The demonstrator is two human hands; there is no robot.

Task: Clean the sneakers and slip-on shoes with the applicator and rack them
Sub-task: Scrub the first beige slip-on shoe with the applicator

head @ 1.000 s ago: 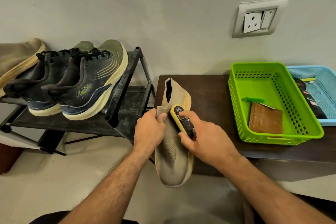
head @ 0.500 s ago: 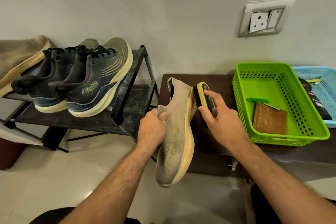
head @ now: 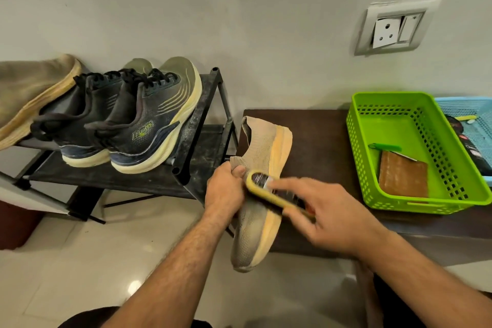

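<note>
Half the blurred applicator [head: 277, 196] hidden under right hand [head: 330, 218], on slip-on shoe [head: 262, 194]

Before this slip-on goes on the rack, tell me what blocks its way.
Nothing visible lies between the slip-on and the rack. The two sneakers and another slip-on already fill the top shelf's visible part; the shelf's left end is out of view.

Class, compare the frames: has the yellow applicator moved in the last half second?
Yes. The applicator came down and leftward, away from the green basket, onto the slip-on shoe's knit upper.
</note>
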